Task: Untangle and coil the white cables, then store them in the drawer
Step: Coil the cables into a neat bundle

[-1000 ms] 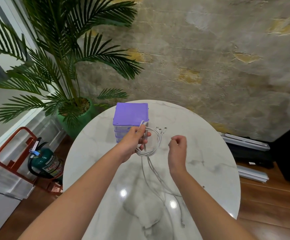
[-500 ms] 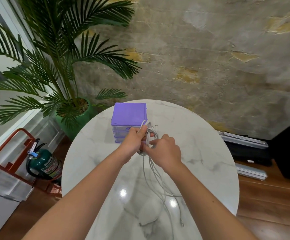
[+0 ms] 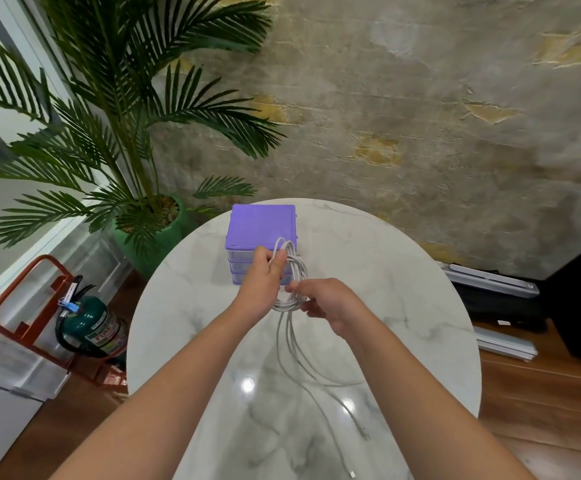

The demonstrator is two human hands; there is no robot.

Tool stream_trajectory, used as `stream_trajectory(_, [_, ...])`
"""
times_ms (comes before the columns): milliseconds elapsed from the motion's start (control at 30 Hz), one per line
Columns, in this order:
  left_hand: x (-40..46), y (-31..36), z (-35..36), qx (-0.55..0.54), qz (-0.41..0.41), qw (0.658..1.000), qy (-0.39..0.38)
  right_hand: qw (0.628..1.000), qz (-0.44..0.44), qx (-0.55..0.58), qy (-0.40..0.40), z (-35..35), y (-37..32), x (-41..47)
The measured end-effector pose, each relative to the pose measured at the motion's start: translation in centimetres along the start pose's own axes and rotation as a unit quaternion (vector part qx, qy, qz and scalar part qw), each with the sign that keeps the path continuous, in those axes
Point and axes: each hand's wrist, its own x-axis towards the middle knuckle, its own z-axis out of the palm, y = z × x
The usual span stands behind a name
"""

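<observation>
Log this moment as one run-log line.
left hand: grips cable coil | right hand: pinches coil strands | loose ends: trail on table | drawer unit: shut

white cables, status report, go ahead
Left hand grips the coil of white cables. Right hand pinches a strand at the coil. Loose ends trail on the table. Purple drawer unit shut, nothing blocking.

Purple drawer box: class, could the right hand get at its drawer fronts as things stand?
Probably yes. The drawer box stands just beyond the right hand, nothing between, but that hand is pinching the cables held in the left hand.
</observation>
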Motion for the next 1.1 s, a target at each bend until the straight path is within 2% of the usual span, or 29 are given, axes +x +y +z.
stream_trajectory(233, [-0.4, -0.7, -1.2, 0.134, 0.093, 0.987, -0.010, 0.985, 0.064, 0.124, -0.103, -0.7, -0.2, 0.1])
stream_trajectory(367, [0.1, -1.7, -2.6, 0.182, 0.112, 0.976, -0.030, 0.970, 0.085, 0.182, -0.136, -1.2, -0.1, 0.0])
stream_trajectory(467, [0.4, -2.6, -3.2, 0.189, 0.112, 0.975, -0.034, 0.970, 0.075, 0.183, -0.140, -1.3, -0.1, -0.1])
stream_trajectory(600, [0.4, -2.7, -3.1, 0.218, 0.106, 0.970, -0.023, 0.974, 0.047, 0.198, -0.097, -1.1, -0.4, 0.0])
stream_trajectory(733, [0.4, -2.7, -3.2, 0.273, 0.114, 0.955, -0.016, 0.980, 0.061, 0.180, -0.060, -1.4, -0.3, 0.3])
stream_trajectory(933, [0.2, -2.5, -3.1, 0.296, 0.106, 0.949, 0.023, 0.982, 0.084, 0.114, -0.125, -3.0, -0.3, 0.0])
stream_trajectory(1100, [0.5, -2.9, -3.9, 0.270, 0.053, 0.956, 0.098, 0.956, 0.045, 0.238, -0.167, -4.1, 0.7, 0.1])
